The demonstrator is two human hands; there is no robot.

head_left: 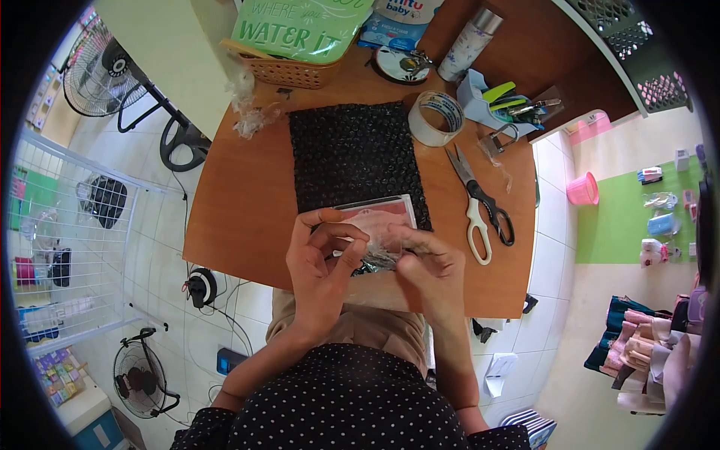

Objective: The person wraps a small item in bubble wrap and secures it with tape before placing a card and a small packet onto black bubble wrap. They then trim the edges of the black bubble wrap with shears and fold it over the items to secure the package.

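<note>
My left hand (pixel 321 259) is closed, thumb and index fingertip together beside a crumpled bit of clear plastic (pixel 384 247); what lies in that pinch is too small to make out. Opposite it, the bent fingers of my right hand (pixel 433 270) are closed on the clear plastic. Below and behind both hands lies a flat, clear-edged case with a pink face (pixel 401 210), partly covered by my fingers. It overlaps the near edge of a black bubble-wrap sheet (pixel 352 150) spread on the wooden desk (pixel 232 217).
Right of the bubble wrap are a tape roll (pixel 436 120) and scissors (pixel 480 199) with one white and one black handle. A pen holder (pixel 480 105), patterned bottle (pixel 469 46) and woven basket (pixel 296 73) stand behind. Crumpled plastic (pixel 255 116) lies at the back left.
</note>
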